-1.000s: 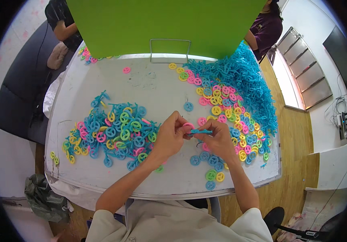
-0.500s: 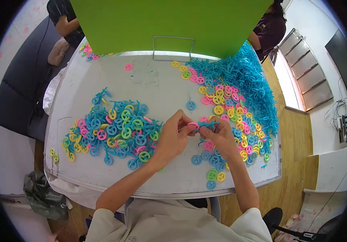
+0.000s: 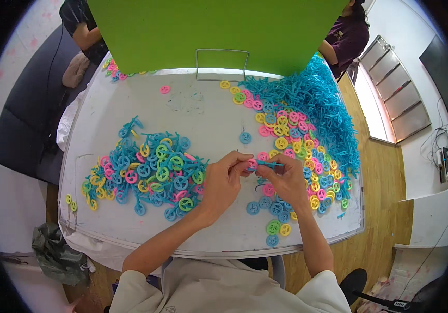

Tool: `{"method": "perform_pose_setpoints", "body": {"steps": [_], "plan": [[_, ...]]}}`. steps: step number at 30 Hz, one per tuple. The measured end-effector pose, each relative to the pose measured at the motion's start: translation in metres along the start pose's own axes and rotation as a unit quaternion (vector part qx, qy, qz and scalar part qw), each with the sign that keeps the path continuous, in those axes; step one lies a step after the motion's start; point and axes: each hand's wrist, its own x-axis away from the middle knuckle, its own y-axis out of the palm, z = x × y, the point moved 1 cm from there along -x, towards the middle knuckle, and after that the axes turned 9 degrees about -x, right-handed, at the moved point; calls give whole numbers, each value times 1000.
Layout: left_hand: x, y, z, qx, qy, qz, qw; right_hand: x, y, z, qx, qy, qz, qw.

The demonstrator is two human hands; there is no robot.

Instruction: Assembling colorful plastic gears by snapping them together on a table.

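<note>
Over the middle of the table, my left hand pinches a small pink spoked plastic wheel. My right hand grips a thin blue plastic stem whose end meets the wheel; how firmly they are joined cannot be made out. Left of my hands lies a pile of blue, yellow, green and pink wheels, many with blue stems on them. Close to my right hand spread loose wheels in the same colours. One blue wheel lies apart, beyond my hands.
A large heap of blue stems covers the table's far right. Across the back stands a green panel with a wire stand. Behind it, two people sit at the sides, a dark sleeve at left and a maroon sleeve at right.
The pink wheel has turned to show more of its spoked face. My fingers have shifted slightly around it and the stem, with the two parts still together.
</note>
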Motion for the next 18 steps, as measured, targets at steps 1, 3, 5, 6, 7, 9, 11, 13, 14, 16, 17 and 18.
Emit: {"method": "perform_pose_setpoints", "body": {"steps": [1, 3, 5, 6, 7, 9, 11, 13, 14, 16, 17, 18], "plan": [[1, 1, 1, -14, 12, 8, 1000, 1, 0, 2, -50, 14, 3, 999], [3, 3, 2, -27, 24, 16, 999, 2, 4, 3, -133, 29, 5, 991], [3, 5, 1, -26, 71, 39, 996, 1, 6, 4, -215, 41, 5, 976], [3, 4, 2, -26, 72, 40, 996, 0, 6, 7, -257, 86, -16, 963], [3, 4, 4, -33, 75, 39, 996, 0, 5, 11, -297, 130, -36, 945], [4, 3, 5, -40, 78, 38, 995, -2, 1, 20, -347, 167, -56, 921], [3, 2, 4, -49, 67, 28, 996, -2, 1, 24, -395, 205, -75, 892], [2, 4, 7, -30, 63, 24, 997, -1, 5, 24, -387, 182, -32, 903], [1, 4, 9, -12, 60, 21, 998, -1, 9, 22, -387, 182, -32, 903], [-1, 3, 6, -7, 32, 14, 999, 1, 16, 15, -229, 29, 55, 972], [-2, 3, 4, -2, 4, 6, 1000, 2, 19, 15, -229, 28, 55, 971], [-2, 2, 3, -3, 4, 6, 1000, 4, 21, 13, -117, -30, 98, 988]]}}
